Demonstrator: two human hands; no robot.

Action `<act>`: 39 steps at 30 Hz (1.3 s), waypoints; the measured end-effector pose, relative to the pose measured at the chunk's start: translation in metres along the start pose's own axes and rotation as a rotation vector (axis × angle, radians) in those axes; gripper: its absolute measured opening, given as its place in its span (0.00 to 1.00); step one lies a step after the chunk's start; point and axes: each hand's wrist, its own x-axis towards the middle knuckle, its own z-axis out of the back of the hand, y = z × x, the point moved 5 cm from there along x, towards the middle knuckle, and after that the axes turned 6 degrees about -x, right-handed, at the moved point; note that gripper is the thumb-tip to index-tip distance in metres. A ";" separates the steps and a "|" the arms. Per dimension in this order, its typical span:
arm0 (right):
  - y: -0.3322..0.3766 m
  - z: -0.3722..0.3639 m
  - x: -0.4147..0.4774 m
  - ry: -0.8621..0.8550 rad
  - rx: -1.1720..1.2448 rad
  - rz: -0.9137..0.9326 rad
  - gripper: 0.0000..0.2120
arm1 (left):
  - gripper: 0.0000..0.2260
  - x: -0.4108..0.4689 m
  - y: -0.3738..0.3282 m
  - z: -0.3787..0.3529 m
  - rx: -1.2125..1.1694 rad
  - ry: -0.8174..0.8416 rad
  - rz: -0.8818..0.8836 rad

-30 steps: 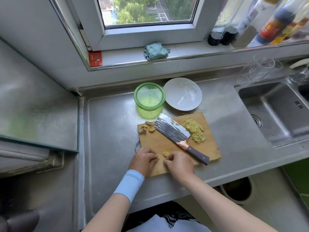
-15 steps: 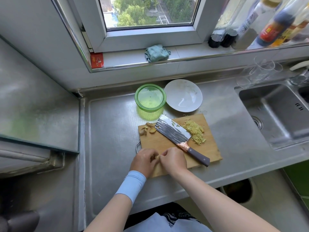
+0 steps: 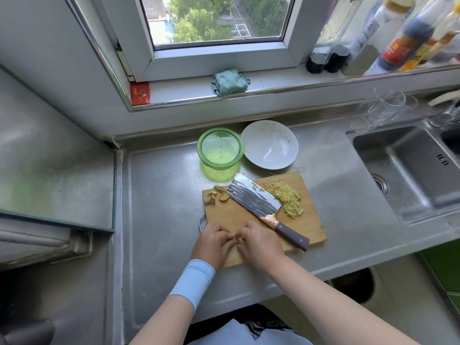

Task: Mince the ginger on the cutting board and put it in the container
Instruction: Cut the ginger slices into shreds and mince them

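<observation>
Fingers of the left hand (image 3: 211, 241) and right hand (image 3: 260, 241) curl together at the near edge of the cutting board (image 3: 236, 215), pinching a small ginger piece (image 3: 240, 238) that is mostly hidden between them. Farther back, ginger chunks (image 3: 219, 195) lie at the board's left corner near the green container (image 3: 220, 148). The cleaver (image 3: 256, 201) lies flat mid-board, and shredded ginger (image 3: 286, 197) is heaped against its blade's right side.

Pale blue elastic sleeve (image 3: 193, 282) on left forearm (image 3: 164, 317); right forearm (image 3: 323, 292) unsleeved; pale blue garment (image 3: 249, 336) at torso.
</observation>
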 end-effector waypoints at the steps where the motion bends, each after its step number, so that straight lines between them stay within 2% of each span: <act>1: -0.001 0.001 0.002 -0.004 -0.002 0.004 0.11 | 0.07 0.001 0.002 0.000 -0.030 0.004 0.041; 5: -0.001 0.006 0.014 0.010 -0.020 0.075 0.10 | 0.07 0.004 0.003 0.003 -0.066 0.022 0.117; 11: -0.007 0.022 0.027 -0.011 -0.035 0.178 0.10 | 0.05 0.003 0.003 0.004 -0.090 0.000 0.141; 14: 0.003 0.023 0.030 0.091 -0.075 0.271 0.09 | 0.06 0.002 0.002 0.005 -0.089 -0.018 0.152; 18: 0.017 0.022 0.040 0.183 -0.243 0.337 0.10 | 0.07 0.002 0.001 0.006 -0.086 -0.013 0.152; 23: 0.021 0.020 0.042 0.171 -0.365 0.396 0.11 | 0.06 0.001 0.001 0.007 -0.074 -0.029 0.134; 26: 0.020 0.019 0.040 0.125 -0.358 0.416 0.11 | 0.06 0.001 -0.001 0.007 -0.070 -0.042 0.122; 29: 0.015 0.016 0.038 0.047 -0.213 0.357 0.05 | 0.06 0.001 0.000 0.007 -0.064 -0.041 0.128; 31: 0.006 0.012 0.038 -0.028 -0.101 0.265 0.07 | 0.07 0.000 0.000 0.007 -0.055 -0.037 0.121; 34: 0.001 0.004 0.035 -0.111 -0.064 0.207 0.08 | 0.06 -0.001 -0.003 0.009 -0.029 -0.032 0.094; 36: 0.000 0.007 0.032 -0.088 0.002 0.149 0.06 | 0.06 -0.003 -0.005 0.008 0.002 -0.029 0.068; 39: -0.006 0.014 0.031 -0.057 0.099 0.064 0.08 | 0.09 -0.004 -0.004 0.004 0.041 -0.022 0.072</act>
